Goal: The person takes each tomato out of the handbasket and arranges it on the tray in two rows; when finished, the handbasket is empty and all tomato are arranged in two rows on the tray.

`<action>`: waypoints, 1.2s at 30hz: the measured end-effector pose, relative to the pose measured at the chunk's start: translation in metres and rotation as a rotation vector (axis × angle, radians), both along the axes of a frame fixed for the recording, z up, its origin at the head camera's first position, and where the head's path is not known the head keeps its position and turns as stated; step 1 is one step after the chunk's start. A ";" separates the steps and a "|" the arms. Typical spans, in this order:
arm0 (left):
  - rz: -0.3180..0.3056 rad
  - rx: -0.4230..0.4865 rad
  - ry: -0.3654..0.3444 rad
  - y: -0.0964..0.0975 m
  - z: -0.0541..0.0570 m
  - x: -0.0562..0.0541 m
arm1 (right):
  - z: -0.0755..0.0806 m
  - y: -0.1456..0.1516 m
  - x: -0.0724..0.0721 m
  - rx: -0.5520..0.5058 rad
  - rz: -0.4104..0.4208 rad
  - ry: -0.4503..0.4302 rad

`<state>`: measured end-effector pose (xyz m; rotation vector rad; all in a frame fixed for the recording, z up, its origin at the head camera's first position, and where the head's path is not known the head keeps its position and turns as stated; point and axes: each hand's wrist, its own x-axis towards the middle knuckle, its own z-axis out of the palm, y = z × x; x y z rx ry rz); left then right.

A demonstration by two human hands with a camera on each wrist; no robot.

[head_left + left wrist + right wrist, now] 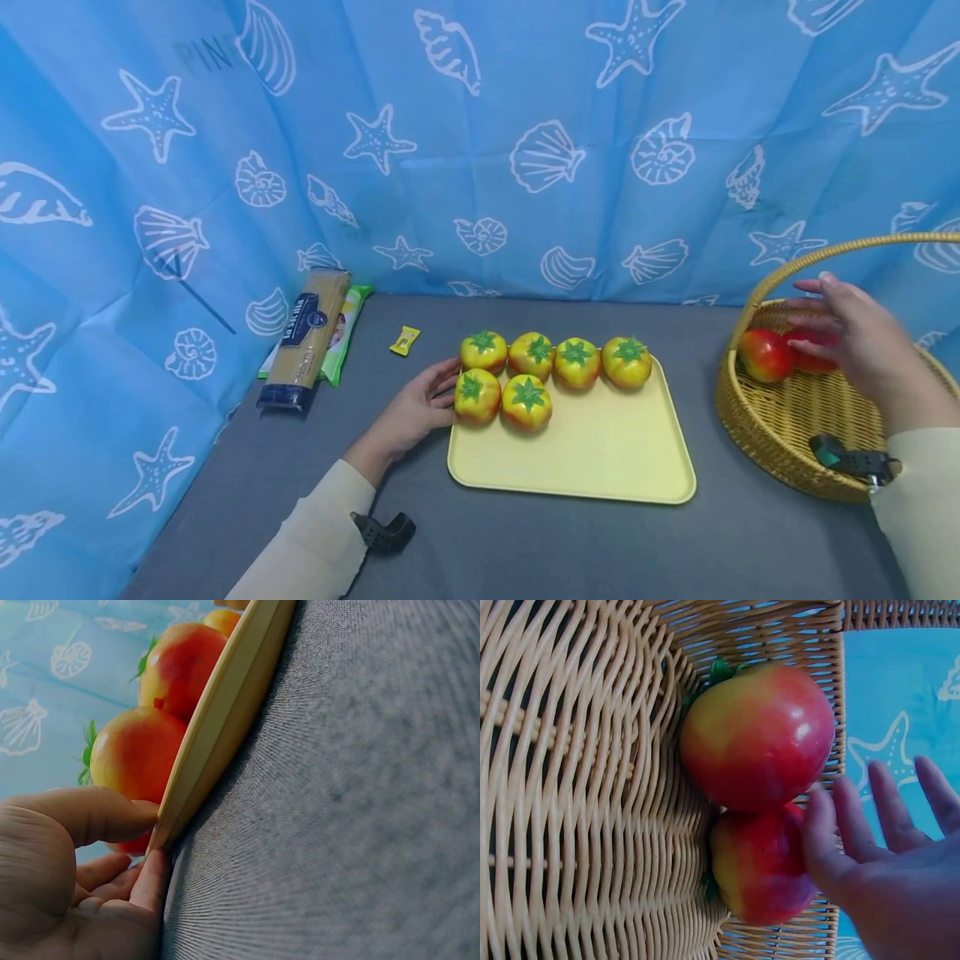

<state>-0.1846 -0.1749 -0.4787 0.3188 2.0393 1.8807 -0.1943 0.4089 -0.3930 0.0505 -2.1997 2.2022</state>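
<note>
My left hand (412, 408) pinches the left rim of a pale yellow tray (600, 450) between thumb and fingers, as the left wrist view shows. Several red-and-yellow artificial persimmons (527, 403) with green leafy tops sit on the tray, in a back row and a shorter front row at the left. To the right, my right hand (862, 333) hovers over a wicker basket (765, 442) with its fingers extended and nothing held. Inside the basket lie two more persimmons (757, 735), side by side; the thumb is close to one, and whether they touch I cannot tell.
At the back left lie a pasta packet (311, 333) and a green packet (345, 333) under it. A small yellow wrapped candy (405, 340) is behind the tray. The basket's handle (847, 247) arches over the right hand. A blue shell-print curtain (450, 192) hangs behind the grey table (480, 542).
</note>
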 end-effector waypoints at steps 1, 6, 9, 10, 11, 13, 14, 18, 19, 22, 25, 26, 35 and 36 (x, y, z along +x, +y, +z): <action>0.001 0.001 0.000 0.000 0.000 0.000 | 0.000 0.001 -0.001 0.053 0.024 -0.023; -0.011 -0.003 -0.002 -0.001 0.000 -0.002 | -0.002 -0.002 -0.001 0.382 0.106 -0.081; -0.012 -0.007 0.004 -0.001 0.000 -0.002 | -0.003 -0.004 -0.001 0.442 0.139 -0.085; -0.011 -0.008 0.005 -0.001 0.000 -0.002 | -0.004 -0.004 -0.002 0.444 0.145 -0.090; -0.011 -0.008 0.006 -0.001 0.000 -0.002 | -0.005 -0.004 -0.002 0.458 0.151 -0.092; -0.010 -0.006 0.004 -0.001 0.000 -0.002 | -0.008 -0.004 -0.002 0.498 0.162 -0.112; -0.010 -0.007 0.004 -0.002 0.000 -0.002 | -0.010 -0.004 -0.002 0.526 0.175 -0.121; -0.005 -0.009 0.005 -0.002 0.001 -0.001 | -0.015 -0.005 -0.002 0.609 0.255 -0.194; -0.002 -0.009 0.007 -0.002 0.001 -0.001 | -0.016 -0.005 -0.001 0.618 0.274 -0.210; 0.005 -0.005 0.011 -0.002 0.001 0.000 | -0.018 -0.006 -0.001 0.630 0.298 -0.236; 0.008 -0.006 0.011 -0.003 0.001 0.000 | -0.018 -0.006 -0.002 0.652 0.301 -0.223; 0.008 -0.009 0.011 -0.003 0.001 0.000 | -0.018 -0.006 -0.002 0.657 0.301 -0.221; 0.001 -0.008 0.005 -0.001 0.000 0.000 | -0.019 0.001 -0.001 0.650 0.247 -0.196; 0.000 -0.005 0.005 -0.001 0.000 0.000 | -0.020 0.001 -0.001 0.629 0.233 -0.190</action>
